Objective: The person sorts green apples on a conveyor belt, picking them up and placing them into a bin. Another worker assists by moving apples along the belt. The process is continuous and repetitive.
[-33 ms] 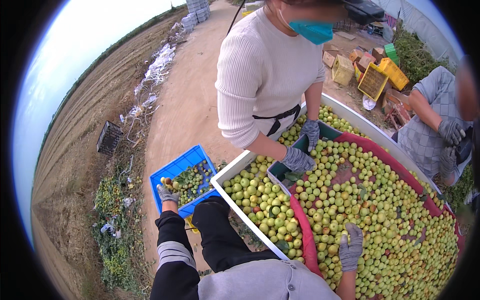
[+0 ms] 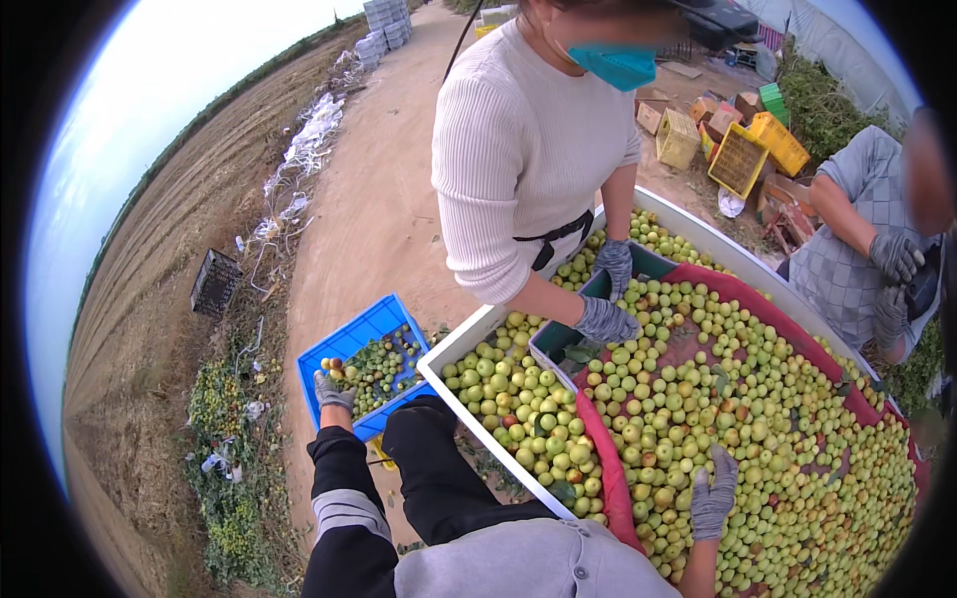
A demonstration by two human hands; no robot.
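Note:
My left hand (image 2: 333,393), in a grey glove, is at the left side of a blue crate (image 2: 317,375), its fingers curled round a few yellow-brown fruits (image 2: 335,368). Small green and dark fruits (image 2: 381,367) lie inside that crate. Over a wide bed of small round yellow-green fruits (image 2: 758,439), my gloved right hand (image 2: 712,498) has its thumb and fingers apart, with nothing seen between them. Red cloth (image 2: 610,468) lines the fruit bed inside a white-rimmed bin (image 2: 498,450). Larger green fruits (image 2: 538,419) fill the bin's left section.
Across the bin a masked person's gloved hands (image 2: 606,321) rest at a dark green divider box (image 2: 572,351). Another gloved person (image 2: 865,239) sits at the right. Yellow crates (image 2: 740,159) are piled behind. A black crate (image 2: 215,283) and discarded fruit (image 2: 224,399) lie left.
My right hand has shifted slightly right, and its fingers are spread away from the fruit they were beside. The other person's near hand has moved a little right. My left hand stays at the crate.

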